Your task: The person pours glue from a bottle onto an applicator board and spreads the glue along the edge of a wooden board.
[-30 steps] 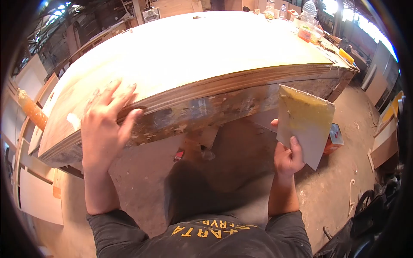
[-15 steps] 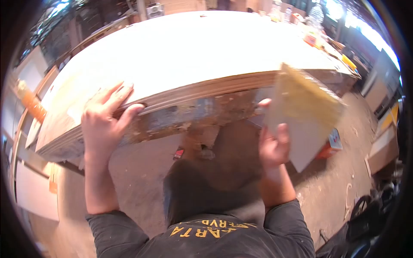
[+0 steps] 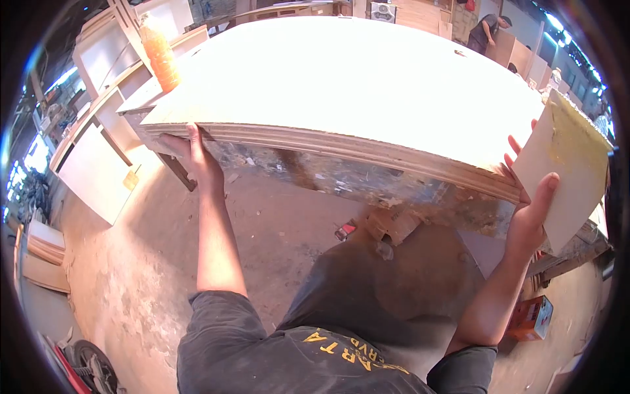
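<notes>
A stack of large thin boards (image 3: 354,146) lies on the worktable, its top face glaring white. At the stack's left front corner, my left hand (image 3: 197,154) holds the edge, thumb on top and fingers at the side and below. My right hand (image 3: 530,210) grips a stiff flat sheet (image 3: 566,167) with a rough, yellow-stained upper edge. Its thumb lies across the sheet, and some fingers reach behind it near the stack's right front corner. The worktable's stained side (image 3: 328,177) shows beneath the boards.
An orange bottle (image 3: 159,56) stands at the left rear. Below right, a red tin (image 3: 530,318) sits on the floor. A person (image 3: 487,33) bends over panels at the far right. Wooden frames (image 3: 98,164) stand left, with a motorbike wheel (image 3: 94,364) lower left.
The view has turned left. My left hand has moved from the board's top to the stack's corner edge. My right hand, still holding the sheet, has come to the stack's right end.
</notes>
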### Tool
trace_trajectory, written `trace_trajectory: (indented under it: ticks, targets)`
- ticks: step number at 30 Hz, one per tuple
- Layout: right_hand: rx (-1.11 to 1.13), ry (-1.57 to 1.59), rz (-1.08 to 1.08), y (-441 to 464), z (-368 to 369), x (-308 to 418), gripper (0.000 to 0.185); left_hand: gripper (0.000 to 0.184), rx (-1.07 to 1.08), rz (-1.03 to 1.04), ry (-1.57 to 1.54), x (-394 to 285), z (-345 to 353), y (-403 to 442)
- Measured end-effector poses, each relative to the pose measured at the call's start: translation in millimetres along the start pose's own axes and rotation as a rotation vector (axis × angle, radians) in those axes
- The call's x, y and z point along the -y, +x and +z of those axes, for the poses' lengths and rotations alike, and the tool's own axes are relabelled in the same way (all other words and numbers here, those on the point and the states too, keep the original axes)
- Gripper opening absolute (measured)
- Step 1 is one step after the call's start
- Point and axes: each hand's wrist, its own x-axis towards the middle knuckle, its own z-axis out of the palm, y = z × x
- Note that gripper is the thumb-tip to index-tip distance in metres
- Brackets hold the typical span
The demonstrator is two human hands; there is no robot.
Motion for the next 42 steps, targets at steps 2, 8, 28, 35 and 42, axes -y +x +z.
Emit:
trace_trajectory:
  ticks: [2, 8, 28, 35, 42]
  targets:
    - [0.009, -0.027, 0.0, 1.8, -1.5, -3.0, 0.074, 0.118, 0.061, -0.055, -0.203, -16.5, 9.6, -5.1]
    - [0.018, 0.031, 0.049, 3.8, 1.0, -7.3, 0.068, 0.113, 0.082, -0.022, -0.316, -26.5, 17.3, -9.0]
    - [0.017, 0.346, 0.105, 8.8, -17.3, -2.5, 0.061, 0.098, 0.692, 0.978, 0.51, -168.9, 94.3, -92.5]
    - [-0.401, 0.529, 0.057, -37.6, -73.6, 12.0, 0.063, 0.083, 1.056, 0.968, 0.593, -191.0, 188.7, -152.8]
    - [-0.376, 0.643, 0.186, -114.9, -114.2, -17.6, 0.05, 0.082, 0.703, 1.417, 0.767, -157.7, 205.6, -156.6]
